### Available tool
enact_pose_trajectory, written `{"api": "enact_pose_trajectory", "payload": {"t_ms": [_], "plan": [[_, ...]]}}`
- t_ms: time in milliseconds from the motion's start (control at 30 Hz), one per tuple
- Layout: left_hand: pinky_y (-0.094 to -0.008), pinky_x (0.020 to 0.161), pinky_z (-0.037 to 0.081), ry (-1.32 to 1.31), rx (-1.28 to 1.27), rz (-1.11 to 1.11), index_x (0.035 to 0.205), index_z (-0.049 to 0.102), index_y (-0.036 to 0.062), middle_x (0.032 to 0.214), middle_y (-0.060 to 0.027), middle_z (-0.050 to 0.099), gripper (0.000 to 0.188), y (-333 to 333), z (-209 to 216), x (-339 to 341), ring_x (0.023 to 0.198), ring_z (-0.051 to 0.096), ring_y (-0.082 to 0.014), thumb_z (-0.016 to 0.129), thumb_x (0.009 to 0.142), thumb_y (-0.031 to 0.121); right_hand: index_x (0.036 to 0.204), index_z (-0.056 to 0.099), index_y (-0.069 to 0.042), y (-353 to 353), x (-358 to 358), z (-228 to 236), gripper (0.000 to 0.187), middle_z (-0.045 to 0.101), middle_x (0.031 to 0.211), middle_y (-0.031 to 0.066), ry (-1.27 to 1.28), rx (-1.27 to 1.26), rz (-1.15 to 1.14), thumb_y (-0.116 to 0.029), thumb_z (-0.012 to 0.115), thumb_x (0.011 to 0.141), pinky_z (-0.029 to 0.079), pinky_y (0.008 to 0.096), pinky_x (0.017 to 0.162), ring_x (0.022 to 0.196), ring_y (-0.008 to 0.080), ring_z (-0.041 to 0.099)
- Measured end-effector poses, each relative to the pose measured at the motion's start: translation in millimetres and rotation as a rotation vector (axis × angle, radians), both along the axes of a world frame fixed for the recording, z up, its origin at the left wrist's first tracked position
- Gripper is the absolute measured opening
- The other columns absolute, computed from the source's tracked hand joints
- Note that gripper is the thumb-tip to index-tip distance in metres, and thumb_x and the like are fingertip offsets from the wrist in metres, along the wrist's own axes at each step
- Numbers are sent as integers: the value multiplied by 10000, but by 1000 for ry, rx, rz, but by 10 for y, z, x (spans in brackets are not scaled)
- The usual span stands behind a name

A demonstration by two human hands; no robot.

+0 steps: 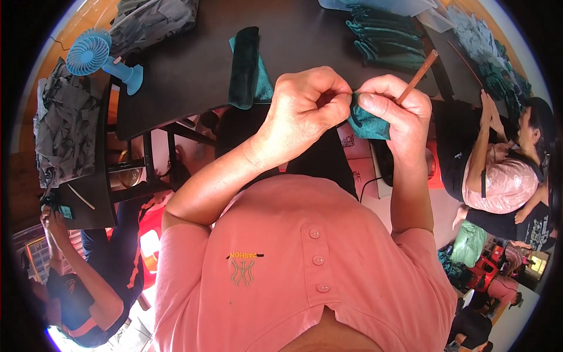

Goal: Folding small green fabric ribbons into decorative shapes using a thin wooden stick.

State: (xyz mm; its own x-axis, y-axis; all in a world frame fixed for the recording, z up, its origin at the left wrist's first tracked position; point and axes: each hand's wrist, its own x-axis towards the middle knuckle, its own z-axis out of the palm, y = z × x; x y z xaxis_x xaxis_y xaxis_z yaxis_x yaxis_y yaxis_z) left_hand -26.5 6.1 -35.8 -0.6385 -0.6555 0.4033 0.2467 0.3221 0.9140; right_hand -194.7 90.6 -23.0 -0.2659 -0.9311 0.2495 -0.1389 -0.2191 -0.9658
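The small green velvet piece (370,124) hangs between the two raised hands, below the right hand's (402,111) thumb and forefinger and just to the right of the left hand's (311,108) fingertips; the right hand grasps it by its upper part, and also keeps a thin brown stick (421,71) tucked between its fingers, slanting up and to the right; the left hand is curled, thumb and forefinger pinched together at the velvet's upper left edge, though I cannot tell whether they grip the fabric itself or something thin beside it; beyond the hands, on the dark table (281,35), lies a folded dark green piece (245,70), with a stack of green pieces (387,36) farther right and a blue fan (97,56) at the left.
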Motion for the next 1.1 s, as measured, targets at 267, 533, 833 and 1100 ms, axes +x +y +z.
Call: {"api": "enact_pose_trajectory", "payload": {"t_ms": [267,533,833,1100], "plan": [[-236,559,438,49,28,-2,792,586,-10,688,-26,563,32,-19,-89,-71,616,511,-78,601,791,-39,852,685,35,11,-1,0,68,669,760,40,-9,11,-5,6,696,791,462,214,654,691,81,593],[-220,568,422,109,214,-29,792,599,-8,690,-1,564,12,-67,-203,-88,643,503,-62,592,785,-15,843,677,32,19,1,-30,64,661,751,41,-81,40,12,0,696,791,461,213,647,681,79,593],[-202,502,349,144,429,-137,820,595,-30,712,-20,547,56,-25,-261,-94,575,447,-65,552,810,5,841,674,28,76,-57,-99,68,656,765,33,-162,107,40,-16,692,792,451,209,665,693,79,588],[-211,492,354,125,571,-155,786,598,-30,697,-44,559,45,-36,-265,-98,571,466,-80,557,784,-13,803,664,24,47,-87,-115,59,616,736,15,-33,94,77,-24,696,792,426,215,650,681,76,550]]}}
